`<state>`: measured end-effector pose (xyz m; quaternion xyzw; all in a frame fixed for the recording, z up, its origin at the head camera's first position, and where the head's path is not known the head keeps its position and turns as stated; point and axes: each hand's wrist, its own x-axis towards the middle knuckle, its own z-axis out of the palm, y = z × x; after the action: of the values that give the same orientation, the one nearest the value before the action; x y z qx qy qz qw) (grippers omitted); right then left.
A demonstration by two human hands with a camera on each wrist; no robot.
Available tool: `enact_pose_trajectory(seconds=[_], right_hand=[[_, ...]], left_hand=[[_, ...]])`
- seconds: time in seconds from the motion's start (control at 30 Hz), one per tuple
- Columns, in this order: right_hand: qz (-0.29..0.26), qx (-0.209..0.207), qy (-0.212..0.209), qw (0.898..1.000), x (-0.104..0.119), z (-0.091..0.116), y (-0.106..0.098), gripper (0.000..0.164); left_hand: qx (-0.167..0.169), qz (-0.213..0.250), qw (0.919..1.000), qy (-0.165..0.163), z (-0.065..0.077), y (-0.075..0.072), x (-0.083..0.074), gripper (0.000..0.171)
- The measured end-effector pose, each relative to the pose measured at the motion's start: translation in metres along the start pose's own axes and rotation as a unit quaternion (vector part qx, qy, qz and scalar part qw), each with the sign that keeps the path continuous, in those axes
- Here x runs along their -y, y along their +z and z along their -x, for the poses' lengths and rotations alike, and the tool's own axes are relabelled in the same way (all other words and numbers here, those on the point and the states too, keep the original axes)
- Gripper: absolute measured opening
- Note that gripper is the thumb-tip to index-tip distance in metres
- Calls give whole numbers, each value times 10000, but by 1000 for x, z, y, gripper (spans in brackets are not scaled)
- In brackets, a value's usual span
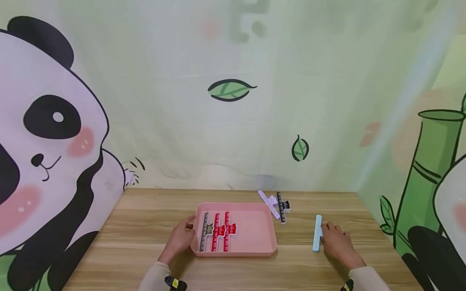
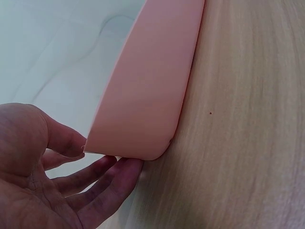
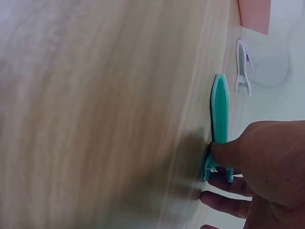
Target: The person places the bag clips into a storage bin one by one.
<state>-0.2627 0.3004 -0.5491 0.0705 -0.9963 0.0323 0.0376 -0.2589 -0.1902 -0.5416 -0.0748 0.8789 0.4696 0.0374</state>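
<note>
My left hand [image 1: 182, 234] is at the left edge of a pink tray [image 1: 255, 228]. In the left wrist view its thumb is at the tray's rim and bent fingertips touch the lower edge by the corner. Three long clips lie side by side in the tray: a black one [image 1: 204, 232] and two red ones [image 1: 215, 233] [image 1: 226, 233]. On the table to the right, my right hand [image 1: 338, 241] pinches a light blue clip [image 1: 317, 234] by its handle end. The right wrist view shows this clip as teal [image 3: 220, 107], between thumb and fingers.
Behind the tray's right corner, a purple clip [image 1: 267, 202] and another black clip [image 1: 281, 210] lie close together on the wooden table [image 1: 298, 262]. A cloth backdrop [image 1: 164, 121] with a panda, bamboo and leaves hangs at the table's far edge.
</note>
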Motion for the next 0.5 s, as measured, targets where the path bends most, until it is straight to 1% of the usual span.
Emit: enact_pose_trajectory(seconds=[0.2, 0.5], right_hand=[[-9, -241, -112, 9996, -1, 2, 3, 36], [-112, -251, -139, 9995, -1, 2, 3, 37]], left_hand=[[-4, -18, 10000, 41, 1, 0, -1, 55], [17, 35, 10000, -16, -1, 1, 0, 55]])
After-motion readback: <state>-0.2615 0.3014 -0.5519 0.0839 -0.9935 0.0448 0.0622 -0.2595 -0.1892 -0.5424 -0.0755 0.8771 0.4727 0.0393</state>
